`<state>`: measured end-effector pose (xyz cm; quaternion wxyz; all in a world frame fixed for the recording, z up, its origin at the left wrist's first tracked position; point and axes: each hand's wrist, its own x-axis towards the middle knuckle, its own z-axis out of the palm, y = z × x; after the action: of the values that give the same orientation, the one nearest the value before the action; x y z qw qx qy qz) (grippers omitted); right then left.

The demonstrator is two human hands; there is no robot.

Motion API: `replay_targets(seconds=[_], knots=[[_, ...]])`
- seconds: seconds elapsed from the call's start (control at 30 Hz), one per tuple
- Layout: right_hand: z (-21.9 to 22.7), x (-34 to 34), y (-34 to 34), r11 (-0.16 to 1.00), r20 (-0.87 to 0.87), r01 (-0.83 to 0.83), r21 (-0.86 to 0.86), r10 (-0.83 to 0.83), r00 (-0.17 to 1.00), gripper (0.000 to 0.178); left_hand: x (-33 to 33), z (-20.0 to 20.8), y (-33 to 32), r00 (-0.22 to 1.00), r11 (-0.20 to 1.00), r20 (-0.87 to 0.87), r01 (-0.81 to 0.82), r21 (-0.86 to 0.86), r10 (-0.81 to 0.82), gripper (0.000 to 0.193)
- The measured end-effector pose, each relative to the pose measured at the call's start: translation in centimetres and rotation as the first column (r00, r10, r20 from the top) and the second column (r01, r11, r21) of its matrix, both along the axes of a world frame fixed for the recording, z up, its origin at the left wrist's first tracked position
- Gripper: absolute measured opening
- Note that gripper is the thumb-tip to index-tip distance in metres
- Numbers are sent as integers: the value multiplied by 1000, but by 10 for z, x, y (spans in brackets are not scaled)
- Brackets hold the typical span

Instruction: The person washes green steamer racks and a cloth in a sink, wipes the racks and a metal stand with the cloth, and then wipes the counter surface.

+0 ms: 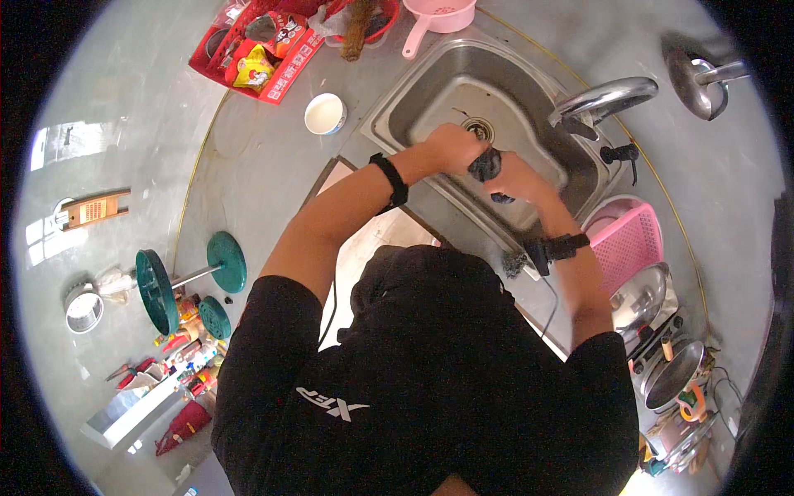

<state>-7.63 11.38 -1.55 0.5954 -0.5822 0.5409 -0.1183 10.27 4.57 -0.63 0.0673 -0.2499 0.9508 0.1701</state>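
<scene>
My left hand [453, 149] and my right hand [521, 178] are close together over the near side of the steel sink [542, 136]. Both are closed around a dark, bunched-up cloth [485, 164], which shows between them. A further dark bit pokes out below the right hand; most of the bundle is hidden by my fingers. Just beyond my left hand lies the sink drain [478, 129]. The curved metal faucet [608, 97] reaches over the basin from the right. Each wrist wears a black band.
A white cup [325, 114] stands left of the sink. Behind it are a red box of packets [269, 54] and a pink colander [442, 12]. To the right, a pink basket [628, 246], a metal lid [641, 293] and a pan [674, 374] line the counter. A dark scrubber [514, 264] sits by the sink's near edge.
</scene>
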Motion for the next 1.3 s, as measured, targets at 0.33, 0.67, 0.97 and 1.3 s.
replay_targets(seconds=[0.33,0.67,0.97,1.3], knots=[[2,-8,-7,527,-631,-600,-602,146,762,50,0,-35,-20,947,483,281,-321,815,155,32],[-1,-9,-15,739,-383,40,-672,-394,836,36,1,-15,34,810,846,-549,-429,-317,205,81],[34,3,17,642,382,246,726,-674,632,29,11,11,27,726,990,-683,-18,-138,-81,78],[57,17,37,941,233,167,293,-240,943,32,10,15,4,892,976,-405,149,-161,-203,30]])
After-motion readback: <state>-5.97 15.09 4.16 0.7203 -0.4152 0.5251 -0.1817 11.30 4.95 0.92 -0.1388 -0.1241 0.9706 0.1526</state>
